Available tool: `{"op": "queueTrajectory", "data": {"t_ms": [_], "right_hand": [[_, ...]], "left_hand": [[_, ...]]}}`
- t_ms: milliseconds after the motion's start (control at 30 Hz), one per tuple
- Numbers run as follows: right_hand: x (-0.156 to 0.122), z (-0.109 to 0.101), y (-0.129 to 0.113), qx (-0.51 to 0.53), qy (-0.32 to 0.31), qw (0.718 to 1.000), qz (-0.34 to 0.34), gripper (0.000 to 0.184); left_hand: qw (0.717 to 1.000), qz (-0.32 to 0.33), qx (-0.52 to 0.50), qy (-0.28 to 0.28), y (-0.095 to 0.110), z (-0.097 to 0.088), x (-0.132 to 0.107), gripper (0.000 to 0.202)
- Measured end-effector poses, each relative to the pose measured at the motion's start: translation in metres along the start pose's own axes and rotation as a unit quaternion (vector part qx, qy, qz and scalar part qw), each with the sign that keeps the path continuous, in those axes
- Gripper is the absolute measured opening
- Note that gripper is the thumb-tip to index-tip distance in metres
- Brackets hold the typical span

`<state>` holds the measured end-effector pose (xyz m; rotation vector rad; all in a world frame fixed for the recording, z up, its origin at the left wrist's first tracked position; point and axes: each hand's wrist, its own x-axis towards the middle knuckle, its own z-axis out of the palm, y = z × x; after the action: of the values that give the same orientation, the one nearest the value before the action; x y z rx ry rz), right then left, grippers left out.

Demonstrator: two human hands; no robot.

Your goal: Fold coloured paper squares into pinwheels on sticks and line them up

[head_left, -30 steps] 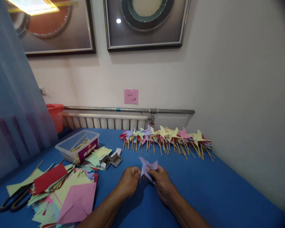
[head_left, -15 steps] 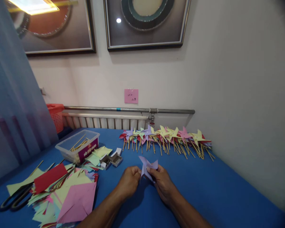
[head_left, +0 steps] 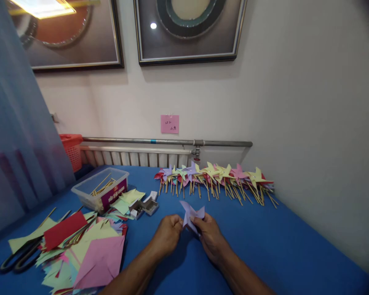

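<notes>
Centrally, right hand [head_left: 213, 239] is pinching pinwheel [head_left: 190, 212] above blue cloth [head_left: 289, 254]; left hand [head_left: 167, 235] is curling closed at its left edge, contents hidden. Pinwheel row [head_left: 213, 174] is lying farther back; pipe [head_left: 172, 141] is running along wall [head_left: 304, 102], pictures [head_left: 187, 51] hanging above.

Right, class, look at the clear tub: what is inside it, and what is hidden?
Thin tan sticks show inside the tub, seen through its open top. A purple label covers part of its side, so anything low down behind that cannot be seen.
</notes>
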<state>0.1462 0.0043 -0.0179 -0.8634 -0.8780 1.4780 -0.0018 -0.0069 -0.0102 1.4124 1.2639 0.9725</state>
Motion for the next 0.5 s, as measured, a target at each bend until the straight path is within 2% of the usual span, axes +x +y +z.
{"op": "queueTrajectory", "data": {"t_ms": [500], "right_hand": [[0.0012, 0.0016, -0.0006, 0.008, 0.004, 1.000, 0.003, 0.031]], "left_hand": [[1.000, 0.020, 0.002, 0.006, 0.0015, 0.0015, -0.0029, 0.023]]}}
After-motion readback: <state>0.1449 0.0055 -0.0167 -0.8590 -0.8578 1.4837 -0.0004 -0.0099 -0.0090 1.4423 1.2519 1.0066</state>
